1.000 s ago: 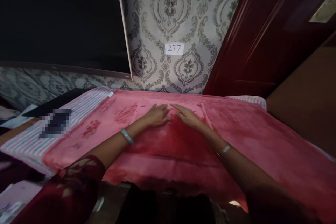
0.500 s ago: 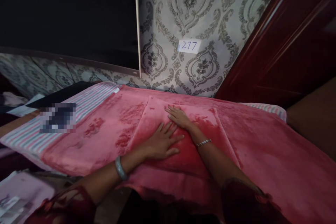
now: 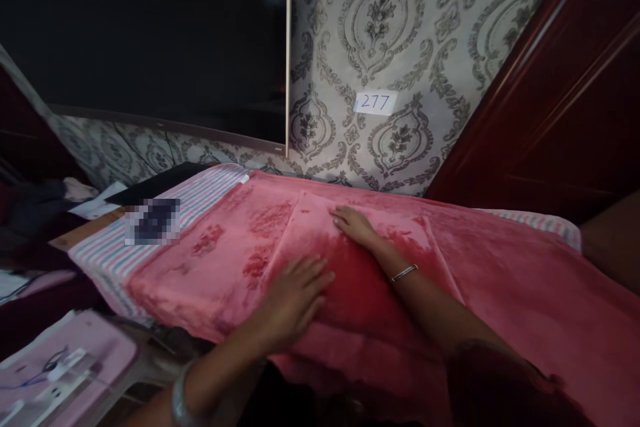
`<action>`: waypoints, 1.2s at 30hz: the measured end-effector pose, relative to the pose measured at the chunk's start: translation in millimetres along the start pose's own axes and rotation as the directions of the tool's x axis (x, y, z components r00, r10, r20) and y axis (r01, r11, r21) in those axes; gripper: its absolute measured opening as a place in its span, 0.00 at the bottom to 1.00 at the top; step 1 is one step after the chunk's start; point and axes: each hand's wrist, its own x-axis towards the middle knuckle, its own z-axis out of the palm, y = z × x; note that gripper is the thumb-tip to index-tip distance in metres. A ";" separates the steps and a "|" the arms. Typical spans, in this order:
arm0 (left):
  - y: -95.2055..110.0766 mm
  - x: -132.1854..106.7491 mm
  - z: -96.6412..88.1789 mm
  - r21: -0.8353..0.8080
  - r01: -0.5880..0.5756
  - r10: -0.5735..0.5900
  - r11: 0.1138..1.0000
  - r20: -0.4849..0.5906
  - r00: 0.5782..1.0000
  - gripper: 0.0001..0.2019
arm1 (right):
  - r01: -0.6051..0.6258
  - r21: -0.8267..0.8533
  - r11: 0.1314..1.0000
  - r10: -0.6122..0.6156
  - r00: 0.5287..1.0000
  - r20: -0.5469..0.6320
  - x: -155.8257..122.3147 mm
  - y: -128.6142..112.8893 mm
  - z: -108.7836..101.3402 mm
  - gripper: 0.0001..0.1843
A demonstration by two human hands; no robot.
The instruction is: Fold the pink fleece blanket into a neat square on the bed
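A folded plush cloth (image 3: 367,287), pink at its far edge and deep red in the middle, lies flat in front of me on a larger pink plush blanket (image 3: 210,273). My right hand (image 3: 355,225) rests palm down near the folded cloth's far edge, fingers stretched out. Over the near left side of the same cloth is my left hand (image 3: 293,300), slightly blurred, with its fingers extended; whether its palm touches the fabric I cannot tell. Neither hand grips anything.
A striped cloth (image 3: 113,250) shows under the blanket, with a pixelated dark object (image 3: 153,221) on it. Behind stand a large black screen (image 3: 175,47) and a patterned wall with a paper label (image 3: 376,103). A pink stool (image 3: 100,360) is at lower left, a dark red door (image 3: 545,93) at right.
My left hand has drawn back toward me and left, away from my right hand. The right hand stays on the far part of the folded cloth. The camera view has shifted slightly.
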 end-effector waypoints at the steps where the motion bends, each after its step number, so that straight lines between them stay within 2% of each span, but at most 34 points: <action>1: -7.4 10.7 -5.8 0.023 0.035 -0.035 0.999 -0.026 0.999 0.23 | 0.022 -0.009 1.000 -0.023 0.999 -0.030 6.1 -9.0 -4.7 0.26; 3: -21.2 31.7 -11.7 0.067 0.098 -0.095 0.993 -0.048 0.994 0.23 | 0.086 -0.029 0.996 -0.088 0.994 -0.062 21.1 -30.2 -11.3 0.27; 5: -31.8 46.8 -8.1 0.114 0.148 -0.146 0.982 -0.028 0.989 0.26 | 0.128 -0.050 0.991 -0.129 0.991 -0.030 36.9 -50.2 -11.1 0.28; 7: -38.9 52.6 3.9 0.158 0.195 -0.202 0.968 0.031 0.979 0.31 | 0.107 -0.061 0.992 -0.103 0.993 0.060 49.7 -62.3 -3.4 0.29; 9: -43.4 50.5 18.9 0.181 0.226 -0.246 0.957 0.097 0.965 0.35 | 0.061 -0.057 0.997 -0.051 0.987 0.152 57.9 -64.6 9.0 0.30; 12: -46.1 42.0 35.0 0.178 0.237 -0.261 0.955 0.126 0.957 0.35 | 0.024 -0.043 0.999 -0.015 0.981 0.195 63.0 -56.3 26.4 0.31; 17: -41.0 26.2 42.2 0.171 0.255 -0.270 0.952 0.066 0.961 0.34 | 0.043 -0.038 0.998 -0.036 0.985 0.169 65.4 -44.9 37.0 0.31; 20: -34.8 1.7 47.9 0.201 0.265 -0.270 0.943 0.001 0.963 0.34 | 0.035 -0.039 0.999 -0.028 0.987 0.156 66.4 -43.9 39.1 0.31; 25: -27.6 -49.7 58.3 0.262 0.219 -0.200 0.940 -0.097 0.975 0.35 | 0.031 -0.025 0.999 -0.027 0.989 0.146 64.6 -43.3 40.8 0.31; 28: -25.7 -61.1 59.8 0.278 0.229 -0.204 0.933 -0.116 0.972 0.34 | 0.023 -0.009 1.000 -0.022 0.988 0.156 63.1 -46.7 34.8 0.31; 32: -25.7 -59.0 57.3 0.257 0.258 -0.240 0.931 -0.103 0.965 0.32 | -0.005 -0.005 1.000 0.006 0.978 0.208 59.0 -59.0 15.6 0.31; 36: -30.2 -54.9 42.3 0.171 0.283 -0.275 0.944 -0.069 0.959 0.30 | -0.004 -0.007 1.000 0.005 0.992 0.125 31.9 -71.8 -5.6 0.30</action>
